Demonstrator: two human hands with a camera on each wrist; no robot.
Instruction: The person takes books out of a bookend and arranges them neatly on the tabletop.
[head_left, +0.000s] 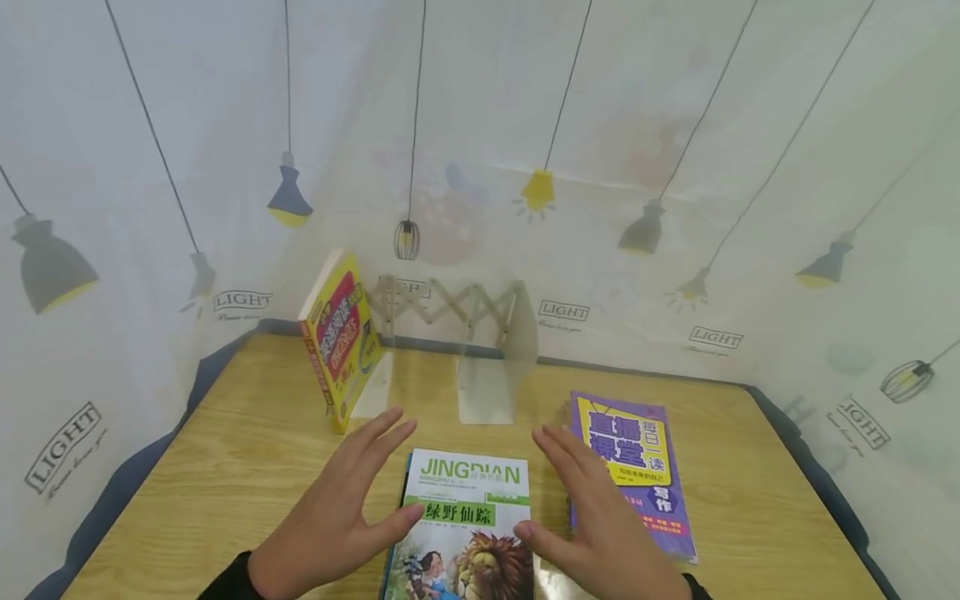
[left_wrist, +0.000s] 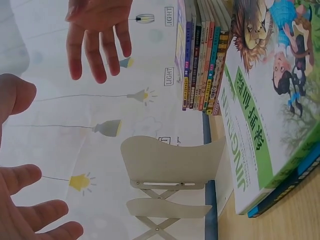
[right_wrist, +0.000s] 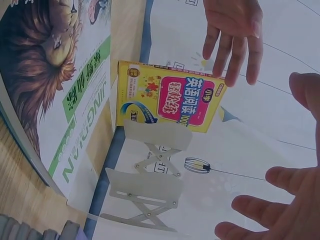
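Note:
Both hands are raised with fingers spread and hold nothing. The left hand (head_left: 348, 504) hovers by the left side of a white paperback book (head_left: 472, 533) with a lion on its cover. Over that book's right side is the right hand (head_left: 603, 521), which partly hides a purple book (head_left: 637, 467). The white book lies flat on a blue-edged book (left_wrist: 300, 177), seen in the left wrist view. Farther back, a yellow book (head_left: 345, 342) stands upright against the left end of a white folding bookend (head_left: 487, 392). The same yellow book (right_wrist: 165, 97) faces the right wrist camera.
Under the purple book is a stack of several books (left_wrist: 202, 60), spines showing in the left wrist view. The wooden table (head_left: 217, 467) meets a pale curtain (head_left: 480, 125) printed with lamps behind and at both sides.

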